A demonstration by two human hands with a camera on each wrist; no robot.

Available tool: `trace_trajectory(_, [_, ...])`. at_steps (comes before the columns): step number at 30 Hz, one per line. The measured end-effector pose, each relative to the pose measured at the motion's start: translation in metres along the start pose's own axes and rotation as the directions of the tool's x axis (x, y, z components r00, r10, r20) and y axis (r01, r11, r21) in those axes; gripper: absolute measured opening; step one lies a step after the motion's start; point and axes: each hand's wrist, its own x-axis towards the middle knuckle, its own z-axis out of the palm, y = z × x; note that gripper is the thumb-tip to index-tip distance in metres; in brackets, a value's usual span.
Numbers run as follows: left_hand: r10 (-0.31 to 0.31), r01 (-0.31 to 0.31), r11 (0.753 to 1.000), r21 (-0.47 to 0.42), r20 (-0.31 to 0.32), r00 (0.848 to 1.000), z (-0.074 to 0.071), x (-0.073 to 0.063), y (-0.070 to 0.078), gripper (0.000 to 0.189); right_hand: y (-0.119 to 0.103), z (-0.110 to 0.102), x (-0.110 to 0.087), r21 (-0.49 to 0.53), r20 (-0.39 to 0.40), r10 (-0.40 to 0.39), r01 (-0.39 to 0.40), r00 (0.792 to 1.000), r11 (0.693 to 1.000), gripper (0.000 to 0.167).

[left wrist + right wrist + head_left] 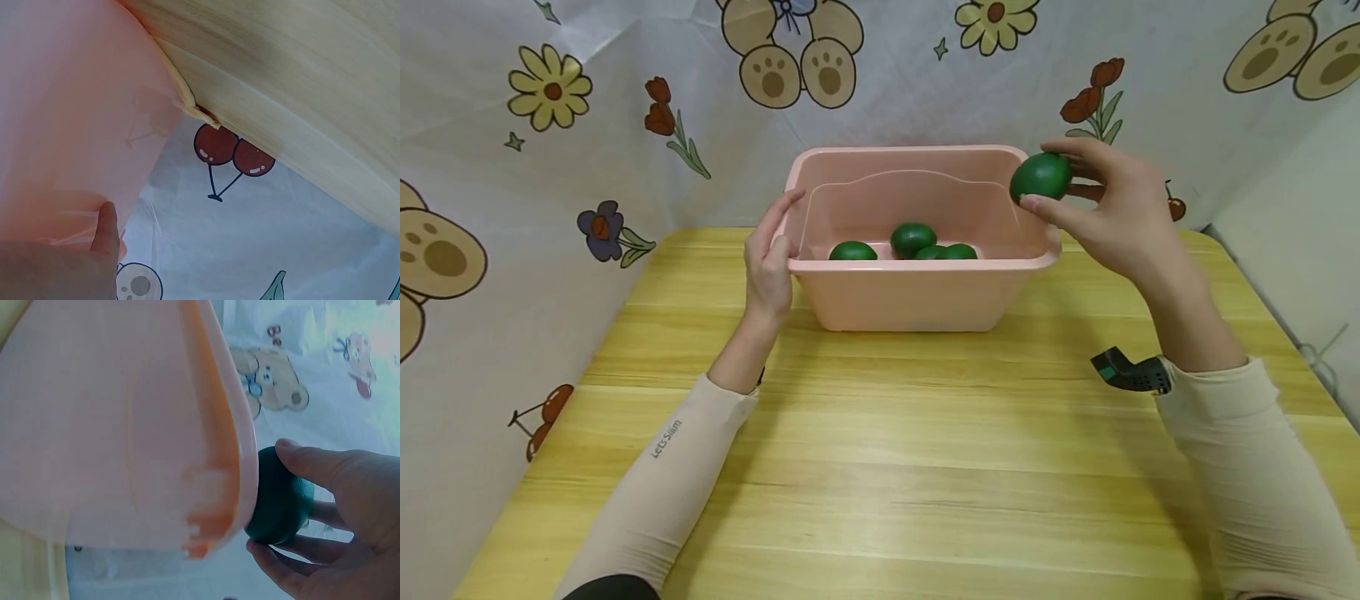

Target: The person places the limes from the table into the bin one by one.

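A pink plastic bin (917,302) stands on the wooden table. My left hand (769,267) holds its left end at the rim, thumb and fingers on either side of the wall. In the left wrist view only part of that hand (103,240) shows against the pink wall. My right hand (1116,204) pinches a dark green egg-shaped fruit (1041,177) between thumb and fingers, at the bin's right rim. The right wrist view has this fruit (278,500) just beyond the rim's edge. Several similar green fruits (913,240) lie inside the bin, partly hidden by its front wall.
The wooden table (925,467) stretches in front of the bin. Behind and to the left hangs a white cloth (625,167) printed with flowers, bears and cherries. A pale wall (1300,225) borders the table on the right. A dark device (1131,371) is strapped at the right wrist.
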Motion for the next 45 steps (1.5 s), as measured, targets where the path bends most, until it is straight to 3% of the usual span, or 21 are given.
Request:
trace_trajectory(8, [-0.020,0.020,1.000,0.007,-0.005,1.000,0.000,0.000,-0.001,0.067,-0.015,0.019,-0.008,-0.060,0.113,-0.087,0.094,0.990,0.994,0.056])
trace_trajectory(16, [-0.020,0.020,1.000,0.005,-0.001,1.000,0.000,0.000,-0.001,0.064,-0.012,0.022,-0.010,-0.066,0.227,-0.075,0.092,0.971,0.994,0.063])
trace_trajectory(20, [-0.021,0.021,1.000,0.018,-0.001,1.000,0.000,0.000,-0.002,0.064,-0.011,0.021,-0.011,-0.069,0.196,-0.060,0.074,0.979,0.995,0.059])
trace_trajectory(31, [-0.008,0.008,1.000,0.011,-0.001,1.000,0.001,0.000,0.000,0.063,0.000,0.013,-0.020,-0.109,-0.003,-0.158,0.157,0.987,0.982,0.051])
trace_trajectory(37, [-0.025,0.025,1.000,0.011,-0.001,1.000,0.003,-0.001,-0.001,0.063,0.006,0.002,-0.028,-0.099,-0.027,-0.116,0.113,0.993,0.989,0.054])
trace_trajectory(45, [-0.039,0.039,0.999,0.007,0.002,0.999,0.000,-0.002,0.000,0.064,0.021,-0.010,-0.044,-0.163,-0.019,-0.069,0.065,0.997,0.984,0.057])
